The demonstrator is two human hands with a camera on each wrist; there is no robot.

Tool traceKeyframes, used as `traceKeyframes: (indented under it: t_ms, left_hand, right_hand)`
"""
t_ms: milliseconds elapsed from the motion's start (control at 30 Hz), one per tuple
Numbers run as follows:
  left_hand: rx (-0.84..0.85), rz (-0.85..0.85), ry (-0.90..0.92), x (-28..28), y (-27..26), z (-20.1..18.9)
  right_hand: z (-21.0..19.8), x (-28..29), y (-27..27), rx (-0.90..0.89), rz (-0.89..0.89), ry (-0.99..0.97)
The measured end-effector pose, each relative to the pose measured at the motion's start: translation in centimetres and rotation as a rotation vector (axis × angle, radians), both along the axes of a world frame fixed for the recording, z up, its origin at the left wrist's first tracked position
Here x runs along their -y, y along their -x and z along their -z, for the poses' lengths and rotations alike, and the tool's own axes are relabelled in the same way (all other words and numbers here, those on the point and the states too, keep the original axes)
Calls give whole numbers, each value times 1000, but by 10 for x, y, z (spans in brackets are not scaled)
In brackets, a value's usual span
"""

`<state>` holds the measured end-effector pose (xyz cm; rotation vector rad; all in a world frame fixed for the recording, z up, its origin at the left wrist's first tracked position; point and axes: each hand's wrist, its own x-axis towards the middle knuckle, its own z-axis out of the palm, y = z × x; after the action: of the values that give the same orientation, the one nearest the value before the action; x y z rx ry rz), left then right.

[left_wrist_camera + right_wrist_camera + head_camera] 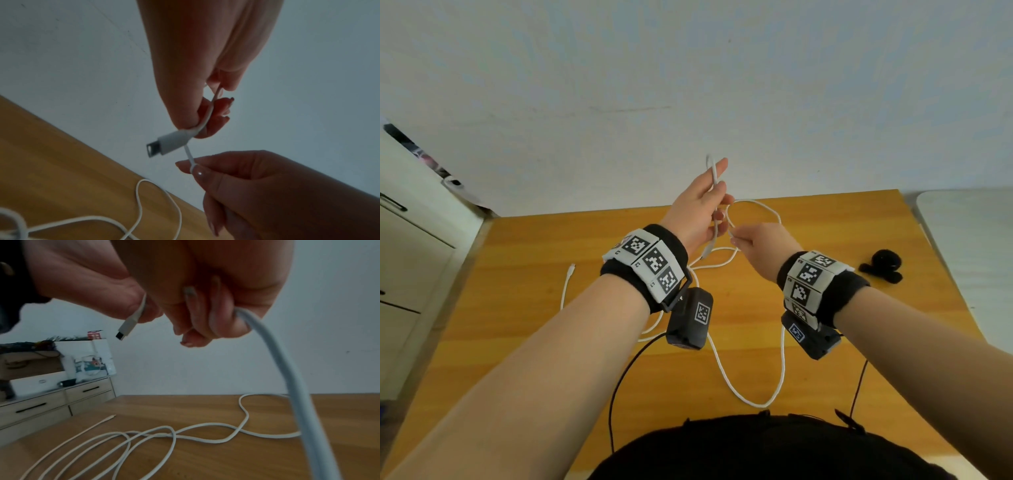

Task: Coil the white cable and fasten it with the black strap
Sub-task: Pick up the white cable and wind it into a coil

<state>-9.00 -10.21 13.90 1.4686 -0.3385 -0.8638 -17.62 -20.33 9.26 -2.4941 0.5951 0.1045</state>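
The white cable lies in loose loops on the wooden table. My left hand is raised above the table and pinches the cable near its USB plug, which hangs below the fingers; a short bight runs up along the index finger. My right hand, just below and to the right, pinches the same cable a little past the plug, and the strand runs on down to the table. The black strap lies by itself on the table to the right of both hands.
The cable's small far connector rests on the table at the left. A drawer cabinet stands to the left and a white surface adjoins the table on the right. Thin black camera leads hang from my wrists.
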Motion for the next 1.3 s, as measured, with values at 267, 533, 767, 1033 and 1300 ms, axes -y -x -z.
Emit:
traceKeyframes:
  t_ms: [267, 533, 767, 1033, 1300]
  left_hand:
    - [357, 117, -113, -5, -3, -1]
    - [470, 110, -47, 1, -18, -4]
    - [664, 130, -170, 1, -28, 3]
    - [704, 363, -331, -2, -28, 28]
    - [766, 402, -497, -8, -27, 37]
  right_hand:
    - [-9, -11, -3, 53, -39, 49]
    - [-5, -11, 7, -54, 45, -439]
    - [-1, -12, 14, -188, 5, -406]
    - [-14, -5, 1, 150, 67, -115]
    - [-8, 4, -4, 59, 85, -221]
